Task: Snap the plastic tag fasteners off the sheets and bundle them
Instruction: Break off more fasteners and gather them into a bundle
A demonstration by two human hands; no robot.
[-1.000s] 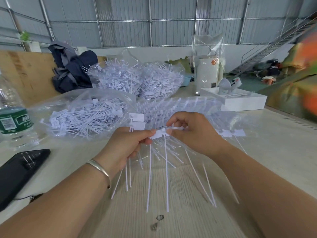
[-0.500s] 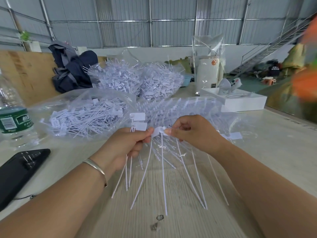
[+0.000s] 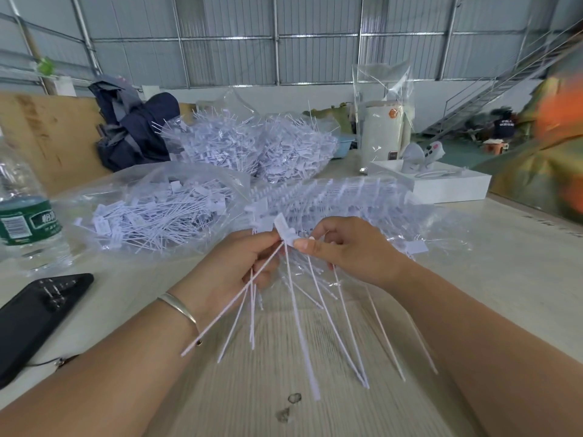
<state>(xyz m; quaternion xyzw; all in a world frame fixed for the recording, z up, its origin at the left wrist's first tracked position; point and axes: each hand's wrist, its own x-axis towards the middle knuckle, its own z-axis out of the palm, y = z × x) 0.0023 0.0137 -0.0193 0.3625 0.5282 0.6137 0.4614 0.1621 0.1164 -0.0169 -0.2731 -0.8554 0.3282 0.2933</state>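
Note:
My left hand (image 3: pixel 235 269) grips a small bundle of loose white tag fasteners (image 3: pixel 252 313) whose thin tails hang down over the table. My right hand (image 3: pixel 350 250) pinches the flat head of a sheet of fasteners (image 3: pixel 285 231) that is still joined; its long tails (image 3: pixel 328 323) fan out downward. Both hands meet at the sheet's head, above the wooden table (image 3: pixel 284 389). More joined sheets (image 3: pixel 340 197) lie in clear plastic just behind my hands.
A clear bag of loose fasteners (image 3: pixel 151 212) lies at left, two fuller bags (image 3: pixel 252 146) behind it. A water bottle (image 3: pixel 25 216) and a black phone (image 3: pixel 34 313) sit at far left. A white box (image 3: pixel 441 184) stands at back right. A blurred person in orange (image 3: pixel 558 146) is at the right edge.
My right hand has tilted the sheet's head up toward the left hand, and one tail has swung out to the lower left. Both hands stayed close together.

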